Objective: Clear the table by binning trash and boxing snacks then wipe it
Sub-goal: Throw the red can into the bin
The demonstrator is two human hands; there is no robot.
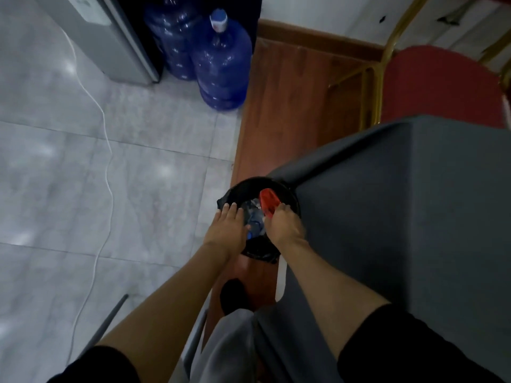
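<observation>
Two grips at the bin, one red wrapper not yet let go.
Holds the red wrapper by its lower end in the closed right grip, tilted over the mouth of the black bin, just above the crumpled clear trash inside. Keeps the left grip open, fingers straight, pressing flat on the near-left rim and liner. Reaches both forearms forward and down, wrists close together. Risks, by judgement: may drop the wrapper onto trash that already looks high in the bin, so may see it slide over the rim onto the wooden floor. May drag the liner inward under the left palm. May snag the grey cloth of the desk, touching or just beside the bin.
</observation>
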